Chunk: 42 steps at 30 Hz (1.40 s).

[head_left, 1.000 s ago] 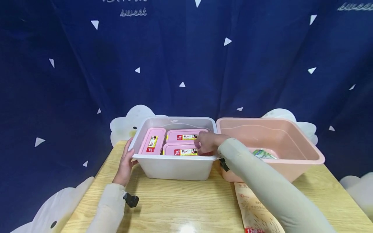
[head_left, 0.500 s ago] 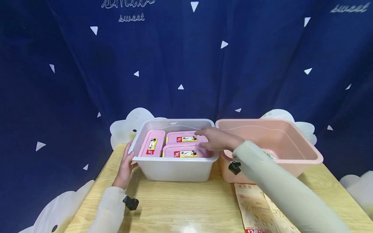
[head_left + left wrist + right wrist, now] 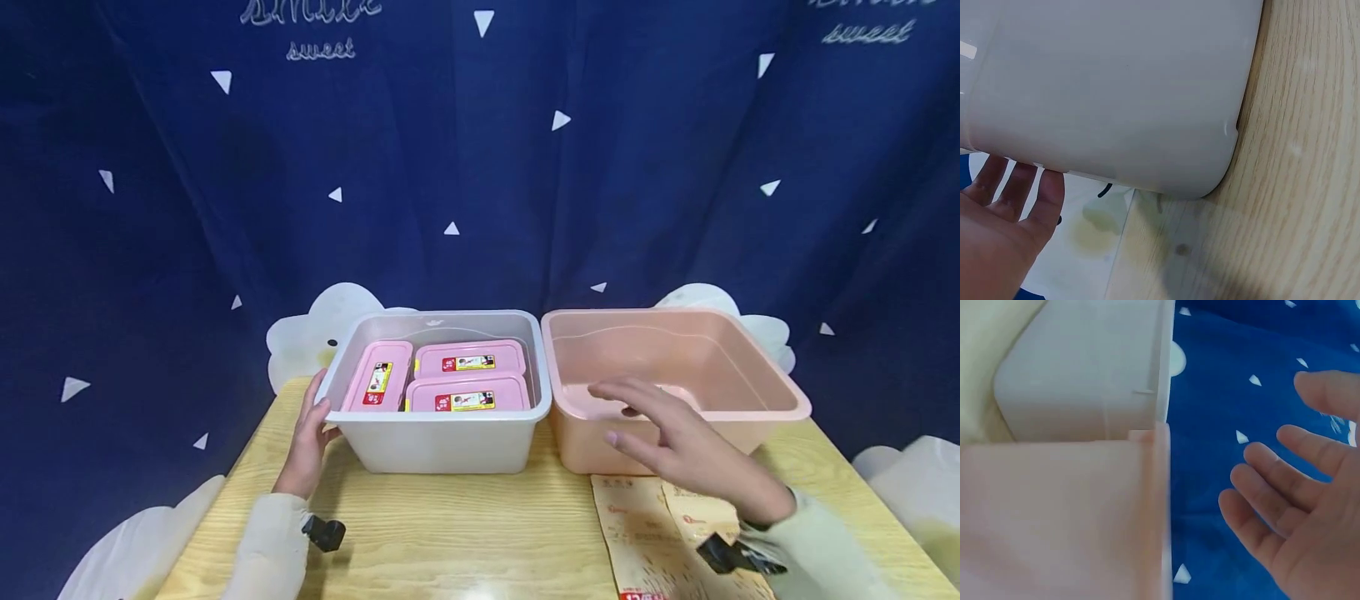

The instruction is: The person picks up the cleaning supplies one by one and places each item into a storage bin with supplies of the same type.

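Note:
In the head view my left hand (image 3: 303, 446) holds the white plastic bin (image 3: 442, 446) by the rim at its front left corner. The left wrist view has several fingertips (image 3: 1054, 187) against the bin's outer wall. Inside lie three pink lidded boxes: one box (image 3: 378, 377) lengthwise at the left, a rear box (image 3: 472, 358) and a front box (image 3: 468, 393) crosswise. My right hand (image 3: 686, 446) hovers in front of the peach bin (image 3: 675, 337), fingers spread and holding nothing. The right wrist view shows this hand (image 3: 1310, 512) with bare palm and loosely bent fingers.
The two bins stand side by side on a wooden table (image 3: 450, 533). Before the peach bin lie brown printed packages (image 3: 637, 533), partly under my right forearm. A dark blue curtain (image 3: 420, 150) with white shapes hangs behind.
My right hand has left the pink boxes in the white bin and moved right and toward me, past the peach bin's front rim. The left hand keeps its place at the rim.

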Available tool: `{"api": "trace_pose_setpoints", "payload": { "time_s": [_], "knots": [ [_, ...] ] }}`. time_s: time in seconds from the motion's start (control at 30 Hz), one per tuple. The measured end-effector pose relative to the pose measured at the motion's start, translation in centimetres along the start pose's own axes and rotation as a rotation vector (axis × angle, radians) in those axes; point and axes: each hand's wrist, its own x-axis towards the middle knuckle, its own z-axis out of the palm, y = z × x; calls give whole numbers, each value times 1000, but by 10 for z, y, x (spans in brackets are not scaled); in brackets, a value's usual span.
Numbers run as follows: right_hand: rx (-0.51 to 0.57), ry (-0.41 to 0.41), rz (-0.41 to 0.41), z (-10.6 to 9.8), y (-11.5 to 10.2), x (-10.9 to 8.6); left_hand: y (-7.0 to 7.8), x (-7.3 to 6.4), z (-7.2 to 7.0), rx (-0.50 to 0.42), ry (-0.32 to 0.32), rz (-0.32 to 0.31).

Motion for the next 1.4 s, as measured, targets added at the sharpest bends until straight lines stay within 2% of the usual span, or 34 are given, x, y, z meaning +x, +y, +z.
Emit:
{"api": "trace_pose_setpoints", "payload": {
  "time_s": [0.07,0.17,0.23,0.3,0.47,0.63,0.77,0.87,0.9,0.97,1.07,1.13,1.2,1.27,1.4],
  "knots": [
    [47,54,26,2,-1,-20,1,0,-1,-2,10,2],
    [87,90,73,7,0,-43,3,0,-2,-11,23,-7],
    [100,77,137,11,1,-54,3,0,-2,-13,31,-19],
    [92,78,165,14,4,-60,3,0,-2,-14,38,-28],
    [129,72,197,18,10,-65,2,0,-3,-27,37,-26],
    [220,63,210,19,14,-66,4,0,-2,-10,15,-27],
    [296,40,187,15,14,-66,5,-1,-2,75,14,-26],
    [329,30,172,11,14,-66,8,-8,-2,160,82,4],
    [327,31,166,10,14,-66,9,-11,-1,195,129,32],
    [326,28,166,9,14,-66,14,-19,3,293,262,101],
    [311,19,159,8,14,-65,26,-32,13,457,471,246],
    [294,10,183,8,13,-64,36,-39,22,535,542,364],
    [281,0,198,9,12,-63,45,-44,33,584,528,491],
    [277,-6,217,10,11,-61,53,-48,44,633,460,593],
    [304,5,161,15,10,-56,60,-56,66,757,320,702]
  ]
}}
